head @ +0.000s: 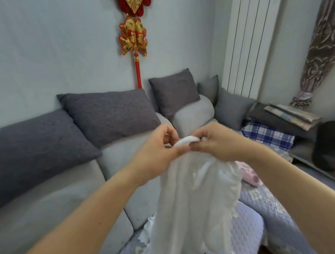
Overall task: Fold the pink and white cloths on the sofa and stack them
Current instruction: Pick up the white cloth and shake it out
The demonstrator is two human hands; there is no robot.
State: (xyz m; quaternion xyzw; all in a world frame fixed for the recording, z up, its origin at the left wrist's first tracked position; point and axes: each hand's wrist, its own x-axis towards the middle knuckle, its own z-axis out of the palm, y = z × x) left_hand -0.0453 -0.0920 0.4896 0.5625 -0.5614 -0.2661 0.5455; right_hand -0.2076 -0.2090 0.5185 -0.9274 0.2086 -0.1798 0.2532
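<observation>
two bare hands meet in mid-air above the sofa, pinching the same rolled top edge of a soft white cloth (194, 194). the left hand (160, 149) grips it with thumb and curled fingers on its side, and the right hand (212, 141) pinches it just beside, knuckles up, so the two hands touch at the fingertips. the white cloth hangs down from them in loose, crumpled vertical folds, its fabric thin and faintly textured, and its lower end reaches the seat. behind it, near the right forearm, a small pink cloth with darker spots (249, 174) lies bunched on a quilted lavender seat cover (265, 203). the grey fabric sofa (49, 202) curves along the wall, with rounded, padded back sections. dark grey nubby rectangular cushions (111, 114) lean on them. a blue-and-white checked folded cloth (267, 135) lies at the far end, under a white ribbed radiator panel (253, 43). a red and gold fish ornament with a tassel (133, 38) hangs on the pale wall.
</observation>
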